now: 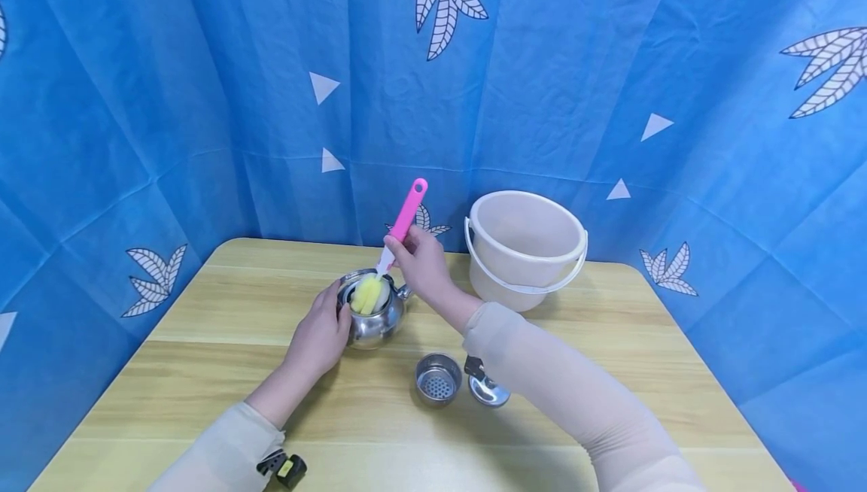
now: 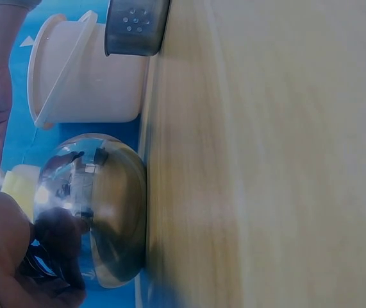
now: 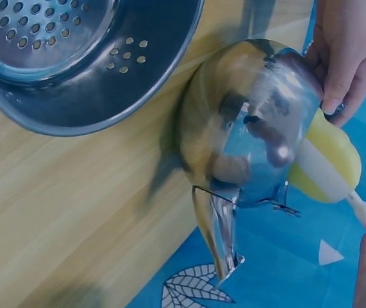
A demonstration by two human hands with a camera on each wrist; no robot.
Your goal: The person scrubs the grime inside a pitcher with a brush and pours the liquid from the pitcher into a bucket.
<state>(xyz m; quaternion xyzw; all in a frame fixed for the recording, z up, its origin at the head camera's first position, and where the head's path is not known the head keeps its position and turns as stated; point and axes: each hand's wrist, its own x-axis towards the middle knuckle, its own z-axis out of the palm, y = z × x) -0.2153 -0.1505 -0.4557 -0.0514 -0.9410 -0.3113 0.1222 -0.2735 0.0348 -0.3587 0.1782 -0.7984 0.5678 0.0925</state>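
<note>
1. Pale sleeves [image 1: 569,383] lay nearest us, rising from the bottom of the head view over the table [image 1: 203,372].
2. We saw the left hand [image 1: 321,330] grasping a teapot [image 1: 369,332] at its side, the thumb close to the rim.
3. We saw the right hand [image 1: 427,262] pinching a brush [image 1: 385,261] near the lower end of its pink handle, which slanted up and away from the pot.
4. Between the hands, the teapot stood upright on the wood, lidless, its mouth upward. It looked round-bellied and silvery, polished enough that we found the hands and the blue surroundings mirrored in it. A short spout stuck out on its right side.
5. Inside the mouth sat the brush's sponge head, striped yellow and white, on a white neck; how deep it went, we could not tell.
6. Farther out, we noted a metal strainer cup [image 1: 437,384] with a pierced bottom, and just beside it a shiny lid [image 1: 489,393].
7. Behind the right hand stood a white bucket [image 1: 524,270], its bail hanging down in front.
8. Beyond everything, we faced a blue curtain [image 1: 406,116] printed with white leaves and triangles.
</note>
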